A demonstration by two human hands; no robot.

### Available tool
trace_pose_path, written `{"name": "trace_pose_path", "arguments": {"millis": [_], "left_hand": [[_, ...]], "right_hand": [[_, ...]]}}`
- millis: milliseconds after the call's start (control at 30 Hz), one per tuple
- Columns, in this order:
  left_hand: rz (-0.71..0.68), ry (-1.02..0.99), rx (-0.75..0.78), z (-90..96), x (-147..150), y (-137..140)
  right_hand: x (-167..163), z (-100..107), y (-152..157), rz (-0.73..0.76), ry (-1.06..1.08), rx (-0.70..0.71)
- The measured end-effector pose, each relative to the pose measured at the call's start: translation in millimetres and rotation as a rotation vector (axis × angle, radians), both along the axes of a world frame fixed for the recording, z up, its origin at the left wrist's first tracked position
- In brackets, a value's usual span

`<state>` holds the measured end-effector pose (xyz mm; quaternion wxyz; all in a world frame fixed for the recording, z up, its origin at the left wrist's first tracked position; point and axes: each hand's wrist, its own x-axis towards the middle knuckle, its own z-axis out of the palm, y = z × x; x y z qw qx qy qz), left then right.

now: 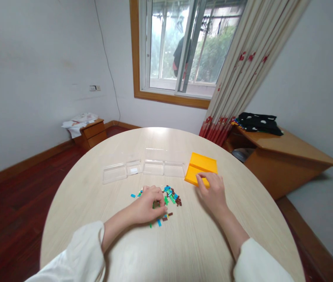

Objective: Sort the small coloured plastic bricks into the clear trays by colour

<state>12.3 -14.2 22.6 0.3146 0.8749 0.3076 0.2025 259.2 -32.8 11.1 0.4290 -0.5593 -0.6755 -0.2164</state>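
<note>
Small toy building bricks in blue, green and brown lie in a loose pile near the middle of the table. My left hand rests over the left part of this pile, its fingers curled and the thumb close to the index finger. Green bricks show through the gap under its palm; what the fingertips hold, if anything, is hidden. My right hand is above the near half of a yellow open case, thumb and index finger pinched together. Anything between those fingertips is too small to make out.
Clear plastic trays stand in a row behind the bricks, one with a small white piece in it. The round pale table has a curved edge. A wooden desk with dark cloth stands at the right, a small cabinet at the left.
</note>
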Motion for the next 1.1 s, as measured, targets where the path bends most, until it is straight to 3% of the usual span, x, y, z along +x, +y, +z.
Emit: {"name": "trace_pose_path", "arguments": {"millis": [133, 267, 433, 1100], "left_hand": [[-0.045, 0.091, 0.074, -0.5, 3, -10], [0.009, 0.152, 0.118, -0.6, 6, -16], [0.055, 0.203, 0.106, 0.2, 10, -21], [0.020, 0.208, 0.128, -2.3, 10, -21]], "right_hand": [[38, -12, 10, -0.210, 0.013, -0.014], [46, -21, 14, -0.292, 0.034, -0.066], [41, -22, 15, -0.276, 0.081, -0.115], [35, -20, 14, -0.209, 0.128, -0.157]]}}
